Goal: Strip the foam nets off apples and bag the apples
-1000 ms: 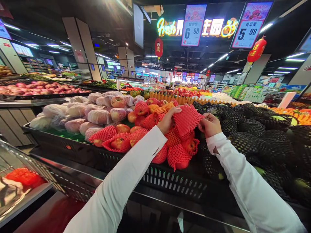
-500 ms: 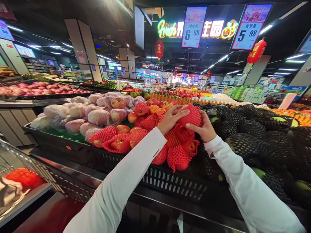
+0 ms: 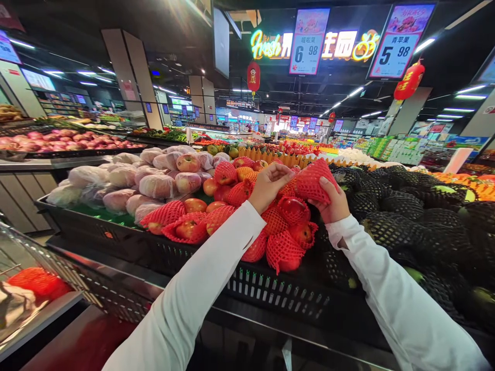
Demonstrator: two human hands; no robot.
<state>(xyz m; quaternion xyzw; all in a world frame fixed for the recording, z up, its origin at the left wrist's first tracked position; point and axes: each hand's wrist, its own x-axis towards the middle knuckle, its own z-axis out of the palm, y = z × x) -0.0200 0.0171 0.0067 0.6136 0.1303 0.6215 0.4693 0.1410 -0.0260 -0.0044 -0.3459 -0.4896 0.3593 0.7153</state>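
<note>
- The right hand is holding a red foam net over the netted red fruit; whether anything is filling it, I cannot tell
- The left hand is curling just beside it, thumb and fingertips close together; whether they are pinching anything, I cannot tell
- Bagged fruit is lying left, black-netted fruit right

Bagged fruit lies left of sleeved fruit in the crate, wrapped produce lies right, a fence runs behind, onions sit farther back left, and a cart stands front left
</note>
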